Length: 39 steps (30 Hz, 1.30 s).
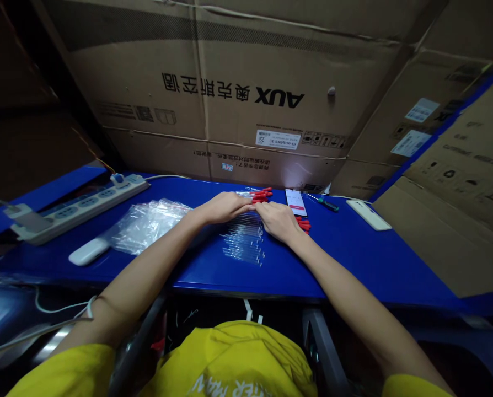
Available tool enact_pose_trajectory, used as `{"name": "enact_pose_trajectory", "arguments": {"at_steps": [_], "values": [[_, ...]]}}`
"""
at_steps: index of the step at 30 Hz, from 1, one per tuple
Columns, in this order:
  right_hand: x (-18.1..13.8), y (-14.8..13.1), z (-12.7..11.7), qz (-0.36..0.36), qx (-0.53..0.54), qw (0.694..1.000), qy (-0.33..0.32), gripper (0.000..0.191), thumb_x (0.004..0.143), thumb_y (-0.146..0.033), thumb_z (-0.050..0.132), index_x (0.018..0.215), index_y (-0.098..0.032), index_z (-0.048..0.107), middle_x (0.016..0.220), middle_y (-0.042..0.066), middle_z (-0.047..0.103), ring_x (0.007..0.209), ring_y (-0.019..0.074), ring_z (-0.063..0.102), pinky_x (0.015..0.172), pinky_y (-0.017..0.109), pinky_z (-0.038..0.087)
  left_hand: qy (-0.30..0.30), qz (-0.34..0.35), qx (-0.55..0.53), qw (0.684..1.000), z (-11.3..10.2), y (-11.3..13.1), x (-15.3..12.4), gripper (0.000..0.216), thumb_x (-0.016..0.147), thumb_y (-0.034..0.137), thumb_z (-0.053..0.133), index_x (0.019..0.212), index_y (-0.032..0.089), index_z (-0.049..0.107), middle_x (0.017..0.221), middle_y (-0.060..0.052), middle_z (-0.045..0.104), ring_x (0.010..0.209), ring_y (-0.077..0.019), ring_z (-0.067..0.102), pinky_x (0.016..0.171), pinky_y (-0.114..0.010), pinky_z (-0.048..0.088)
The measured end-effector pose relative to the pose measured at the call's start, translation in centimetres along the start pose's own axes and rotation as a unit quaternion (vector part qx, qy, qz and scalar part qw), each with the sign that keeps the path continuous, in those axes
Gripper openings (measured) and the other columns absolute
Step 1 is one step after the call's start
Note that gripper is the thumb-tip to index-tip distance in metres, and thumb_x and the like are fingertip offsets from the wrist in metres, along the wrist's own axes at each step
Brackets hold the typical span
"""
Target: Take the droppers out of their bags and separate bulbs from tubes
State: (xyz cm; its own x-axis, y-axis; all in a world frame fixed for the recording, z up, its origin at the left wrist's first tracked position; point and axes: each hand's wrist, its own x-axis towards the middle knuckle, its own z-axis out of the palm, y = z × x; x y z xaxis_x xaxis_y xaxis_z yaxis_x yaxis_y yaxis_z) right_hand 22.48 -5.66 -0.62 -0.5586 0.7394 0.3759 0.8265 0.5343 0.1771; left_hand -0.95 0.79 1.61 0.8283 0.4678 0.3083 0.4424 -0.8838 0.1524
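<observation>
My left hand (225, 207) and my right hand (280, 219) meet above the middle of the desk, fingers closed around thin red-handled rods that look like small screwdrivers. Red handles (263, 194) stick out just beyond the fingertips. Below my hands lies a row of shiny thin shafts (244, 240), side by side on the blue surface. More red handles (303, 224) show to the right of my right hand, which covers the middle of the row. How many rods each hand grips is hidden.
Clear plastic bags (147, 223) lie left, near a white oval device (88, 252) and a power strip (93, 207). A lit phone (296, 202), a green-handled screwdriver (328, 204) and a pale phone-shaped object (368, 214) lie right. Cardboard (230, 66) walls the back of the blue desk (354, 259).
</observation>
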Motion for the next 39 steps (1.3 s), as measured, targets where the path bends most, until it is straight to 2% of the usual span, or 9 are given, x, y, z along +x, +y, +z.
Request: {"name": "enact_pose_trajectory", "arguments": {"at_steps": [6, 10, 14, 16, 17, 22, 26, 32, 39], "values": [[0.2, -0.1, 0.3, -0.004, 0.003, 0.999, 0.035, 0.025, 0.102, -0.014, 0.046, 0.11, -0.02, 0.069, 0.098, 0.012, 0.075, 0.085, 0.0256, 0.061, 0.071, 0.035, 0.038, 0.022, 0.014, -0.056, 0.998, 0.0, -0.1, 0.4, 0.042, 0.11, 0.049, 0.043, 0.096, 0.024, 0.073, 0.085, -0.005, 0.076, 0.069, -0.0188, 0.065, 0.07, -0.03, 0.046], [-0.9, 3.0, -0.1, 0.063, 0.028, 0.996, 0.062, 0.025, 0.103, -0.018, 0.045, 0.108, -0.019, 0.069, 0.093, 0.013, 0.075, 0.081, 0.0249, 0.061, 0.068, 0.035, 0.035, 0.061, -0.047, -0.064, 0.995, -2.3, -3.0, -1.8, 0.045, 0.109, 0.049, 0.043, 0.084, 0.021, 0.068, 0.072, -0.003, 0.067, 0.064, -0.0163, 0.056, 0.066, -0.029, 0.042], [-2.9, 8.3, -1.5, 0.274, 0.015, 0.945, 0.178, 0.037, 0.111, -0.033, 0.035, 0.112, -0.017, 0.068, 0.079, 0.011, 0.068, 0.076, 0.0261, 0.059, 0.071, 0.035, 0.037, 0.34, -0.238, -0.008, 0.91, -5.1, -7.2, -5.0, 0.046, 0.11, 0.048, 0.04, 0.078, 0.021, 0.058, 0.067, -0.001, 0.056, 0.064, -0.0153, 0.049, 0.065, -0.029, 0.036], [-3.2, 9.4, -2.0, 0.261, 0.022, 0.934, 0.242, 0.04, 0.112, -0.037, 0.035, 0.113, -0.018, 0.07, 0.094, 0.014, 0.069, 0.089, 0.0286, 0.06, 0.08, 0.039, 0.042, 0.421, -0.267, 0.01, 0.867, -5.4, -7.5, -5.2, 0.044, 0.111, 0.045, 0.039, 0.08, 0.02, 0.058, 0.069, -0.001, 0.057, 0.065, -0.0153, 0.049, 0.066, -0.03, 0.036], [-3.2, 9.3, -2.2, 0.235, 0.028, 0.935, 0.264, 0.039, 0.111, -0.04, 0.038, 0.112, -0.019, 0.071, 0.1, 0.014, 0.069, 0.095, 0.03, 0.06, 0.085, 0.042, 0.043, 0.425, -0.259, 0.011, 0.867, -5.3, -7.0, -4.8, 0.041, 0.11, 0.044, 0.041, 0.083, 0.02, 0.06, 0.072, -0.001, 0.059, 0.067, -0.0154, 0.051, 0.067, -0.03, 0.036], [-1.6, 5.6, -1.9, 0.102, 0.112, 0.96, 0.234, 0.025, 0.106, -0.041, 0.056, 0.106, -0.027, 0.076, 0.095, 0.008, 0.071, 0.097, 0.0298, 0.059, 0.093, 0.048, 0.041, 0.265, -0.129, 0.004, 0.955, -2.8, -2.3, -1.9, 0.031, 0.107, 0.046, 0.054, 0.101, 0.019, 0.069, 0.098, -0.006, 0.071, 0.087, -0.0193, 0.063, 0.078, -0.031, 0.046], [-0.8, 3.1, -0.9, 0.035, 0.205, 0.961, 0.181, 0.016, 0.106, -0.032, 0.058, 0.106, -0.024, 0.073, 0.101, 0.006, 0.079, 0.094, 0.0253, 0.066, 0.095, 0.043, 0.04, 0.166, -0.054, -0.014, 0.985, -0.9, -0.5, -1.0, 0.025, 0.108, 0.042, 0.054, 0.111, 0.023, 0.07, 0.111, -0.008, 0.071, 0.094, -0.0195, 0.067, 0.08, -0.031, 0.049], [-0.3, 1.0, 0.2, 0.001, 0.217, 0.972, 0.088, 0.012, 0.104, -0.027, 0.061, 0.111, -0.024, 0.07, 0.106, 0.006, 0.08, 0.097, 0.0244, 0.067, 0.099, 0.042, 0.037, 0.133, -0.033, -0.053, 0.989, 0.8, -0.9, -0.8, 0.021, 0.105, 0.028, 0.053, 0.116, 0.022, 0.07, 0.114, -0.009, 0.073, 0.102, -0.0201, 0.07, 0.088, -0.033, 0.053], [-0.2, -0.1, 1.1, -0.019, 0.173, 0.984, 0.049, 0.014, 0.104, -0.035, 0.068, 0.106, -0.024, 0.077, 0.106, 0.005, 0.081, 0.1, 0.0252, 0.06, 0.093, 0.042, 0.033, 0.124, -0.042, -0.06, 0.99, 1.5, -0.8, -0.7, 0.025, 0.107, 0.034, 0.053, 0.116, 0.021, 0.073, 0.115, -0.009, 0.072, 0.105, -0.0211, 0.07, 0.094, -0.035, 0.053]]}}
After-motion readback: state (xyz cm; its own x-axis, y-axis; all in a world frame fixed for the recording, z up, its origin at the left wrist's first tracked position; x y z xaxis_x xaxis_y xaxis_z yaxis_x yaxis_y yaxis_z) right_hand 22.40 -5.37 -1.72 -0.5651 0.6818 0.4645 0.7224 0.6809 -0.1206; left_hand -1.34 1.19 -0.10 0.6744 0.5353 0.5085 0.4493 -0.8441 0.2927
